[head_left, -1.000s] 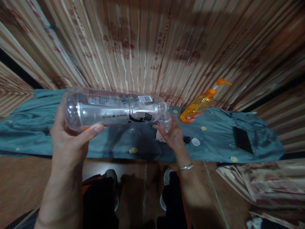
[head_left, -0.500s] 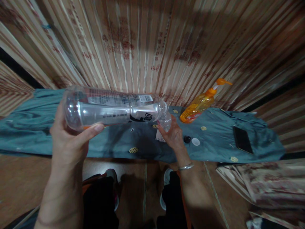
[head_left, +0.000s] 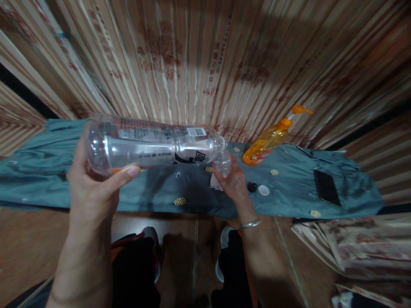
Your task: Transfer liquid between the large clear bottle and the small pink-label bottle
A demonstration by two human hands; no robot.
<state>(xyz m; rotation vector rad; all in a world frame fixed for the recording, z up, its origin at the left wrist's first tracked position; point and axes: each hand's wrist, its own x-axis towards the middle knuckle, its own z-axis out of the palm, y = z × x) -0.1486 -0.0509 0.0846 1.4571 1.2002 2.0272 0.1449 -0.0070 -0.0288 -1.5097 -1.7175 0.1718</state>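
A large clear plastic bottle (head_left: 144, 145) lies nearly level in the air, its neck to the right. My left hand (head_left: 96, 184) grips it around the base, thumb along the near side. My right hand (head_left: 233, 177) is closed on a small clear container (head_left: 222, 163), whose top meets the large bottle's mouth. Whether liquid passes between them cannot be made out. Below the small container a pale pink object (head_left: 215, 183) is partly hidden by my right hand. A black cap (head_left: 252, 187) and a white round lid (head_left: 263, 190) lie just right of that hand.
An orange pump bottle (head_left: 266, 143) stands on the green cloth (head_left: 195, 192) toward the back right. A black phone (head_left: 326, 187) lies farther right. Striped curtains (head_left: 199, 64) hang behind the cloth-covered surface. My legs and shoes show below its front edge.
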